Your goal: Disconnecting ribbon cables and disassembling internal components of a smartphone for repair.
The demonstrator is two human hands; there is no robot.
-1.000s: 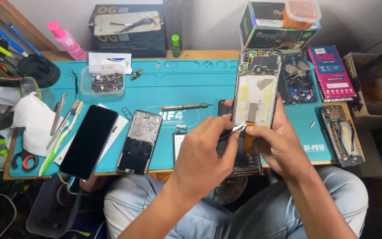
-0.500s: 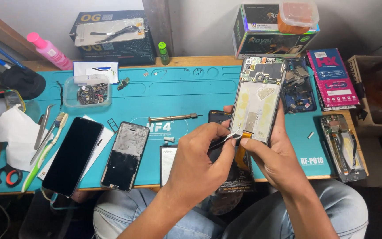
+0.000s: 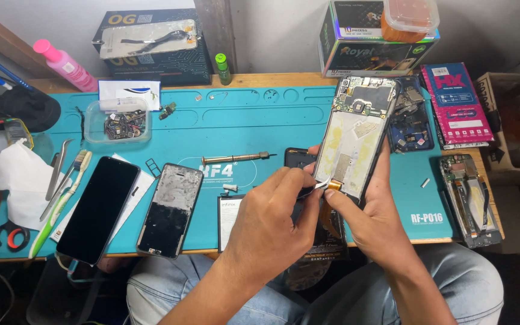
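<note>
Here, nearest first:
Lap: blue jeans (image 3: 452, 283) show below the table edge, under both forearms.
Left hand: the left hand (image 3: 272, 232) is clenched around slim metal tweezers (image 3: 313, 188), whose tips touch an orange flex ribbon (image 3: 334, 185) at the lower edge of the opened phone.
Right hand: the right hand (image 3: 371, 219) grasps the opened phone (image 3: 356, 141) from below, thumb pressed near the ribbon, fingers wrapped behind the frame.
Opened phone: held upright and tilted slightly right above the teal mat, back cover off, yellowish empty battery bay in the middle, circuit board at the top.
Table front: a battery (image 3: 230, 216) lies flat just left of the left hand; a phone with a cracked, dusty screen (image 3: 171, 209) lies beside it, and a black phone (image 3: 99, 207) lies further left on white paper.
Left edge: a green toothbrush (image 3: 61, 201) and spare tweezers (image 3: 55, 171) sit near a white cloth (image 3: 22, 177).
Mat middle: a screwdriver (image 3: 236, 158) rests on the teal work mat (image 3: 236, 123).
Right edge: a stripped phone frame (image 3: 470, 201) lies well apart from the hands.
Far side: a clear tray of small parts (image 3: 118, 123), a pink bottle (image 3: 64, 63), a small green bottle (image 3: 222, 67), a black box (image 3: 151, 45) and a pink package (image 3: 457, 102) line the back of the table (image 3: 272, 79).
</note>
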